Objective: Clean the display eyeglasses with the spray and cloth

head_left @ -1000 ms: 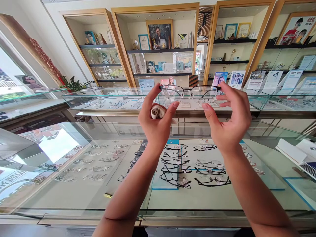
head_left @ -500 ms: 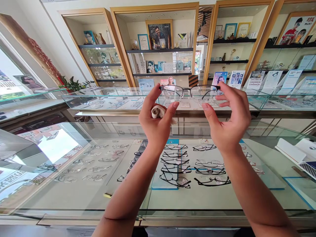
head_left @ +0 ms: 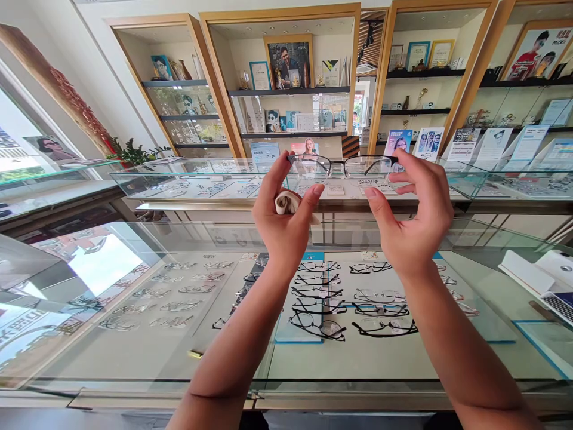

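While left hand [head_left: 283, 233] holds rolled cream cloth [head_left: 286, 203] and black half-rim eyeglasses [head_left: 338, 162], right hand [head_left: 418, 230] holds their right end, both grips half-curled.

This is an optician's shop. A glass display counter [head_left: 335, 363] fills the foreground, with dark-rimmed eyeglass frames [head_left: 319, 292] set out in columns inside it and pale, thin-rimmed spectacles [head_left: 173, 306] in rows to their left. Beyond it, a second glass showcase [head_left: 201, 205] holds more eyewear, laid out in lines. Wooden-framed wall cabinets [head_left: 280, 11] stand along the back, their black shelves [head_left: 250, 92] bearing framed certificates [head_left: 418, 55], small golden trophies [head_left: 422, 97] and a large HOYA poster [head_left: 290, 57]. Upright advertising cards [head_left: 495, 145] stand in front, and a blue leaflet [head_left: 400, 144] pictures a person in glasses.
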The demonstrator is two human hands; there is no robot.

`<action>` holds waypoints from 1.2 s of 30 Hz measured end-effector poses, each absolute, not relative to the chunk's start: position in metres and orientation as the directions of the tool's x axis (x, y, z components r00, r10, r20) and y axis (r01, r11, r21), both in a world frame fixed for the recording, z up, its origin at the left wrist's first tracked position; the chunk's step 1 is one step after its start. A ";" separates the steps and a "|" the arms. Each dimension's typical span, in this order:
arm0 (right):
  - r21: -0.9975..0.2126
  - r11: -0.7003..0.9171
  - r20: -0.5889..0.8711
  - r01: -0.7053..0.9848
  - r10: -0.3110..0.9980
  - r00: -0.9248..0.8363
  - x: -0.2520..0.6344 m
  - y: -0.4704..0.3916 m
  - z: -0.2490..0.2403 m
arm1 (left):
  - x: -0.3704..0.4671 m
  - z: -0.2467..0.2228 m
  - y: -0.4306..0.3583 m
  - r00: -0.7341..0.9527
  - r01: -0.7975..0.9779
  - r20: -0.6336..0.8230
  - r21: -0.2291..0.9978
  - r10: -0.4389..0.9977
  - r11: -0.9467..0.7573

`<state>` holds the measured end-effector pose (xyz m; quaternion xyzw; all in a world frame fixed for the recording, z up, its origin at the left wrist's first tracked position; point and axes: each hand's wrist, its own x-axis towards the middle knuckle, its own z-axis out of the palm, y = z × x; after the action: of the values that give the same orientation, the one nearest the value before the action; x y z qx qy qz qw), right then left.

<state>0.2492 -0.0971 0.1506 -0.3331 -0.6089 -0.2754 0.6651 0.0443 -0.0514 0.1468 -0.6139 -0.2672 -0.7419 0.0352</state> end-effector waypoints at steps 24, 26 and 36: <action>-0.159 0.641 0.986 0.750 0.144 0.086 0.252 -0.094 0.148 | 0.045 0.148 -0.060 -0.269 0.564 0.961 0.214 0.068 -0.798; -0.164 0.640 0.985 0.751 0.153 0.085 0.253 -0.093 0.148 | 0.045 0.147 -0.061 -0.261 0.571 0.964 0.203 0.058 -0.796; -0.165 0.646 0.985 0.745 0.151 0.088 0.252 -0.090 0.147 | 0.043 0.149 -0.064 -0.248 0.579 0.967 0.190 0.051 -0.793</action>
<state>0.2520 -0.0905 0.1474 -0.3526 -0.6353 -0.2295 0.6477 0.0429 -0.0642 0.1489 -0.5869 -0.2683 -0.7430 0.1778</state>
